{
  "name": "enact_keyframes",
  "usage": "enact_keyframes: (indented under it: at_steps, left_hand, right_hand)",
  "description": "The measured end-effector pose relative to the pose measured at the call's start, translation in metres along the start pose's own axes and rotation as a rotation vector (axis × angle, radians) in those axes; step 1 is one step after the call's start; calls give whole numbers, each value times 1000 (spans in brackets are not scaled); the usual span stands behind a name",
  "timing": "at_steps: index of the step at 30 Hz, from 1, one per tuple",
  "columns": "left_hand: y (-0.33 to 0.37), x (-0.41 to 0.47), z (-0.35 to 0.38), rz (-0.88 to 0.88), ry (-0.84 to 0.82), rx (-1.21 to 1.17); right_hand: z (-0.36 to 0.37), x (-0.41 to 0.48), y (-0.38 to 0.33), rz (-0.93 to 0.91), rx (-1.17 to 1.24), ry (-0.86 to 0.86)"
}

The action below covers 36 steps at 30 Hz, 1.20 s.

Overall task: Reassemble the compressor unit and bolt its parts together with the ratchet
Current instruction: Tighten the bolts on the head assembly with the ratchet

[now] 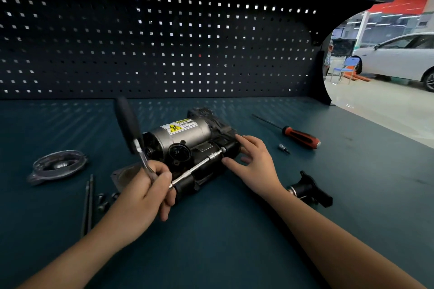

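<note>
Head view: left hand (143,194) grips one ratchet (128,122); right hand (253,159), fingers relaxed, touches one compressor (185,134).

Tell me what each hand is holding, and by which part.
Left hand grips the chrome ratchet with black handle by its head end, where the extension bar joins. Right hand holds nothing; its straight fingers rest on the grey-and-black compressor unit.

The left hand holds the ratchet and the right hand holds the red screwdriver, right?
Not quite. The left hand does grip the ratchet, but the right hand touches the compressor unit. The head view shows the red screwdriver lying alone on the bench.
</note>
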<state>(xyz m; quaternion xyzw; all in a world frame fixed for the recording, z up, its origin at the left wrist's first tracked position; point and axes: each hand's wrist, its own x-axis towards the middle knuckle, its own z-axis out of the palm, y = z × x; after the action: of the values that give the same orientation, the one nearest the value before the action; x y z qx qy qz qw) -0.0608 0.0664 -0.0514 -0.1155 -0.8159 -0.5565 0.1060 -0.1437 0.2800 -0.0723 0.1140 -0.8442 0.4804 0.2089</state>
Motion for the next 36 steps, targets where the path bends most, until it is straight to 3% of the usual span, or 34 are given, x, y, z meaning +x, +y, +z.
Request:
enact_keyframes:
  at_steps: [4, 6, 10, 13, 15, 17, 24, 29, 36]
  left_hand:
    - [10, 6, 1, -365, 104, -521]
    - [11, 7, 0, -387, 84, -539]
    - [8, 1, -1, -114, 103, -78]
    - [6, 0, -9, 154, 10, 457]
    - [7, 2, -15, 378, -21, 856]
    - [8, 2, -19, 613, -35, 1054]
    - [-2, 8, -17, 732, 84, 1094]
    - [-2, 8, -17, 764, 85, 1062]
    - [0, 7, -18, 771, 3, 1111]
  right_hand:
    - [-1, 1, 0, 34, 6, -4]
    - [-1, 2, 1, 41, -5, -3]
    - [0, 2, 0, 34, -1, -16]
    - [-1, 1, -1, 22, 23, -32]
    - [-1, 1, -1, 43, 70, -26]
    - [-2, 1, -2, 82, 124, -18]
    - [3, -5, -12, 159, 151, 17]
    - [12, -9, -30, 267, 147, 190]
    - [30, -12, -54, 413, 385, -84]
